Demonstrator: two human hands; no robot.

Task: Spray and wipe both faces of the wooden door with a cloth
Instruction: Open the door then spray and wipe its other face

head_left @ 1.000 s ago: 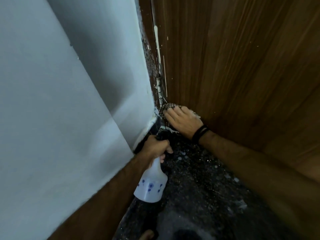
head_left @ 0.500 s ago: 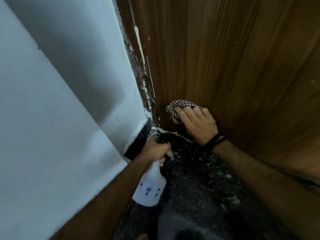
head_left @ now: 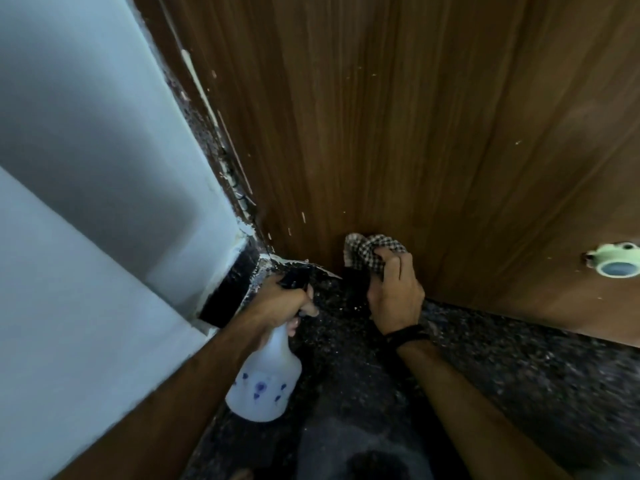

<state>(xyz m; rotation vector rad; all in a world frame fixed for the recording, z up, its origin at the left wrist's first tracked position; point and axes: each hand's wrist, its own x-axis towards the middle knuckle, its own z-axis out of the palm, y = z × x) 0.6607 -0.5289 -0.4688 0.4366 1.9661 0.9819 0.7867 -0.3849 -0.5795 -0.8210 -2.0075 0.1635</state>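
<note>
Head view: right hand [head_left: 394, 292], fingers curled round a bunched checked cloth [head_left: 372, 252], pressing it against the wooden door [head_left: 398, 116] at its bottom edge; the unwiped face runs up and to the right of this hand, grain upright. Left hand [head_left: 284, 299], just beside and nearer the hinge corner, grips the spray bottle [head_left: 265, 382] by its neck, body hanging down. Door stopper [head_left: 616, 259] well right; white wall [head_left: 86, 168] left; speckled floor [head_left: 519, 368] below. Nothing blocks an upward stroke, by my judgement.
</note>
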